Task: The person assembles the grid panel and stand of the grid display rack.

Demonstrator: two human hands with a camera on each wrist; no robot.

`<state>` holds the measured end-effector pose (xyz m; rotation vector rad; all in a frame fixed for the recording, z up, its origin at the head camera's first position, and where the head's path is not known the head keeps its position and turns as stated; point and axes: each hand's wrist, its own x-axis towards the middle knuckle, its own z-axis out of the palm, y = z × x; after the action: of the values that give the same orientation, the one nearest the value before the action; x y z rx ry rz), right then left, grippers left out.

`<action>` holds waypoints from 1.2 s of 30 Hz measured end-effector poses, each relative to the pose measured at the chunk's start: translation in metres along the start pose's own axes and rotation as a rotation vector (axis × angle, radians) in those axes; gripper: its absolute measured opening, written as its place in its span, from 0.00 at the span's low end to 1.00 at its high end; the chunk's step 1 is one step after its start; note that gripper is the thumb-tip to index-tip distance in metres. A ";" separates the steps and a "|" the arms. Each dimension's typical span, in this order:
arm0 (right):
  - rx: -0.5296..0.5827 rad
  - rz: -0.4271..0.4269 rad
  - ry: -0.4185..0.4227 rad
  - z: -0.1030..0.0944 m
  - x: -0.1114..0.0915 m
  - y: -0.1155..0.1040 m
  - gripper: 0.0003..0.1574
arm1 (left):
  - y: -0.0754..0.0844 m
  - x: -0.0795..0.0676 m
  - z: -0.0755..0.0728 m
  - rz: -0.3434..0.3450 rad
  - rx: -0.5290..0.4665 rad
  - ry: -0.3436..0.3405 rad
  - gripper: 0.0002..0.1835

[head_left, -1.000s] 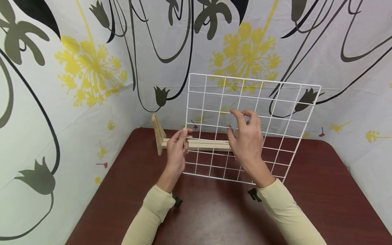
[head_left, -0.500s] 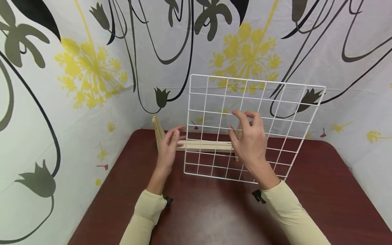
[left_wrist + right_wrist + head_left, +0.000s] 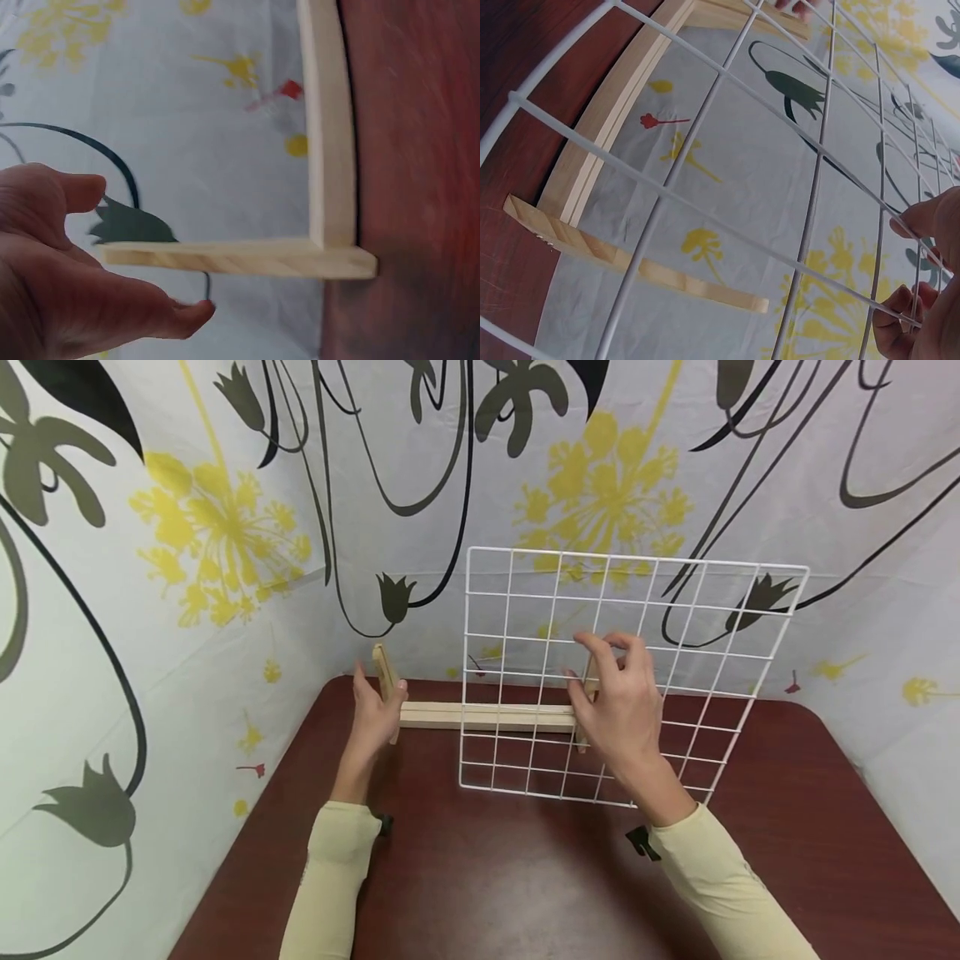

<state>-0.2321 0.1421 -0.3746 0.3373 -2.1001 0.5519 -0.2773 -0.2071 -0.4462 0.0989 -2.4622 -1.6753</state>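
My right hand grips a white wire grid panel near its middle, fingers curled around a wire. The panel is tilted upright in front of a pale wooden frame, overlapping its right part in the head view. That frame has a long crossbar with an upright at each end. My left hand is at the left upright. In the left wrist view the thumb is above this upright and a finger below, with gaps showing. The right upright shows through the wires in the right wrist view.
The dark red-brown table carries the frame near its back edge. A white cloth wall with printed flowers closes off the back and sides. Dark straps show at the sleeves.
My left hand has let go of the panel's left edge and moved left to the frame's left upright. The panel, still in my right hand, has shifted slightly right.
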 end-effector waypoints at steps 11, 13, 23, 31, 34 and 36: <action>-0.004 -0.029 -0.013 -0.001 -0.001 0.002 0.28 | -0.019 0.019 0.008 -0.109 0.263 -0.070 0.33; -0.001 -0.034 -0.011 -0.001 -0.002 0.002 0.28 | -0.019 0.021 0.010 -0.072 0.325 -0.022 0.28; 0.001 -0.042 0.010 -0.003 -0.002 0.004 0.28 | -0.012 0.026 0.032 -0.012 0.481 0.060 0.18; -0.013 -0.042 0.000 -0.006 -0.003 0.006 0.28 | -0.002 0.027 0.061 0.022 0.522 0.052 0.14; -0.017 -0.037 0.004 -0.007 -0.004 0.008 0.28 | 0.001 0.025 0.074 0.050 0.563 0.062 0.11; -0.021 -0.031 0.012 -0.007 -0.005 0.009 0.28 | 0.003 0.025 0.082 0.066 0.582 0.068 0.11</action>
<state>-0.2282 0.1537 -0.3780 0.3532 -2.0840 0.5120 -0.3156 -0.1349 -0.4707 0.1370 -2.7777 -0.8691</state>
